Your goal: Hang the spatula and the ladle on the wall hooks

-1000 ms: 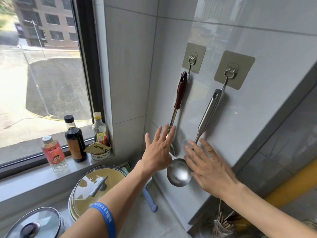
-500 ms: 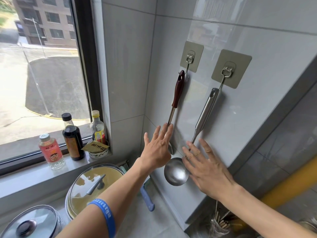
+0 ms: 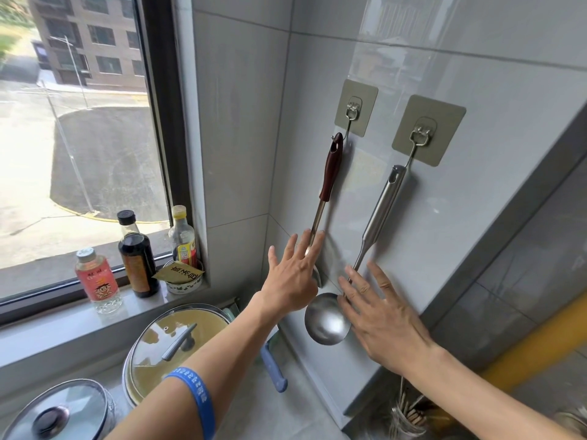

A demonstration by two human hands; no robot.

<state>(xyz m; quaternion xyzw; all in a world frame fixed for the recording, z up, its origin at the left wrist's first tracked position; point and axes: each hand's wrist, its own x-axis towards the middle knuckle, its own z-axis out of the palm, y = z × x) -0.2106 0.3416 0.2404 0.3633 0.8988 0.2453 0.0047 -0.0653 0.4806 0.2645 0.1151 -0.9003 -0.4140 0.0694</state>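
Note:
Two adhesive hooks are stuck on the grey tiled wall, a left hook (image 3: 353, 110) and a right hook (image 3: 421, 134). The spatula (image 3: 330, 168) with a dark red handle hangs from the left hook; its blade is hidden behind my left hand (image 3: 293, 274). The all-steel ladle (image 3: 382, 206) hangs from the right hook, its bowl (image 3: 325, 323) low against the wall. My left hand is flat with fingers spread over the spatula's shaft. My right hand (image 3: 384, 319) is spread beside the ladle's bowl, fingertips at its shaft. Neither hand grips anything.
On the window sill (image 3: 63, 319) stand a small red-label bottle (image 3: 98, 281), a dark sauce bottle (image 3: 137, 255), a yellow-capped bottle (image 3: 182, 238) and a small cup (image 3: 184, 276). Below are two lidded pots (image 3: 178, 341) (image 3: 57, 411), a blue-handled tool (image 3: 273, 368) and a jar of chopsticks (image 3: 409, 417).
Both hands have stayed spread against the wall by the hanging utensils. The view has shifted slightly; nothing was picked up or let go.

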